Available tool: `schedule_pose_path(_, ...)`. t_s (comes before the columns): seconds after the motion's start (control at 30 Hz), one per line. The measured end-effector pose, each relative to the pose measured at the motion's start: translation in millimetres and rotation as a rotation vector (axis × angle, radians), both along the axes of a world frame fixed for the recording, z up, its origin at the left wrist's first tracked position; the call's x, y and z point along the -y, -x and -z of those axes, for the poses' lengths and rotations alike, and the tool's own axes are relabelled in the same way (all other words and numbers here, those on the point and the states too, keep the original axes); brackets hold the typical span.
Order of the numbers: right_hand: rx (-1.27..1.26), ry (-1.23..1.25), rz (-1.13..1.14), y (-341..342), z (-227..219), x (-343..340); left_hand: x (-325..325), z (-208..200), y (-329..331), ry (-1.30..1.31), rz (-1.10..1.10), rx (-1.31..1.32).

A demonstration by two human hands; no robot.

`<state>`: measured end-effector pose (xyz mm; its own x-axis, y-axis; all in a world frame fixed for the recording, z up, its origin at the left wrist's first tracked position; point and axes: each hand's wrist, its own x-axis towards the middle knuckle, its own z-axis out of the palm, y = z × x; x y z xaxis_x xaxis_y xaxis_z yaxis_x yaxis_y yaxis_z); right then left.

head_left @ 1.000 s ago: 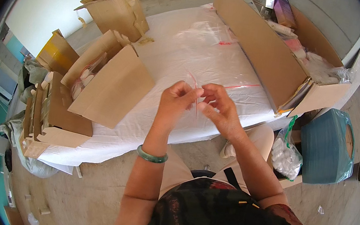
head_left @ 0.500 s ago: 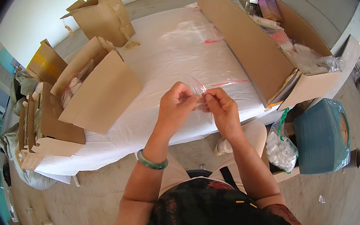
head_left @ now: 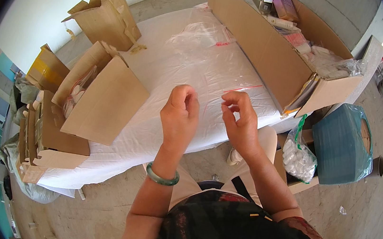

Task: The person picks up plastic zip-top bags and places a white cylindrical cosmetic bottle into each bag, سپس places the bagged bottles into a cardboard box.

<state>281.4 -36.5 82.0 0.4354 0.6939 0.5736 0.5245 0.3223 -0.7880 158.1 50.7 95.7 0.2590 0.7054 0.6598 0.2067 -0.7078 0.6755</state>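
My left hand (head_left: 181, 112) is raised over the near edge of the white-covered table, its fingers curled in and the thumb close against them. What it holds, if anything, is hidden. A green bangle (head_left: 161, 175) circles that wrist. To the right, my right hand (head_left: 240, 121) has its fingers bent, with a gap between thumb and forefinger and nothing distinct in it. A faint pinkish line and a clear sheen show between the hands; whether this is a held bag I cannot tell. Just beyond, a clear plastic bag (head_left: 246, 91) with a red strip lies on the table.
More clear bags (head_left: 197, 34) lie farther back. A long carton (head_left: 258, 46) of boxes and packets stands at the right, an open carton (head_left: 107, 102) at the left, a tall carton (head_left: 112, 21) behind it. A bag of white pieces (head_left: 298, 161) and a blue-wrapped bundle (head_left: 341, 142) stand right of my knee.
My hands have moved apart from a pinch on a small clear bag with a red strip, the left going leftward. That bag no longer shows clearly between them.
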Motion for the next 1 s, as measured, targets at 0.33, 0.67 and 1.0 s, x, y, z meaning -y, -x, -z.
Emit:
schedule_pose_path(0.33, 0.569, 0.155, 0.143, 1, -6, 4, 12, -10, 2, -0.198, 0.133, -0.119)
schedule_pose_path(0.67, 0.721, 0.312, -0.027, -1, 27, -4, 28, -9, 1, -0.353, 0.232, -0.193)
schedule_pose_path(1.0, 0.504, 0.209, 0.094, -1, 25, -3, 22, -16, 15, -0.410, 0.120, -0.134)
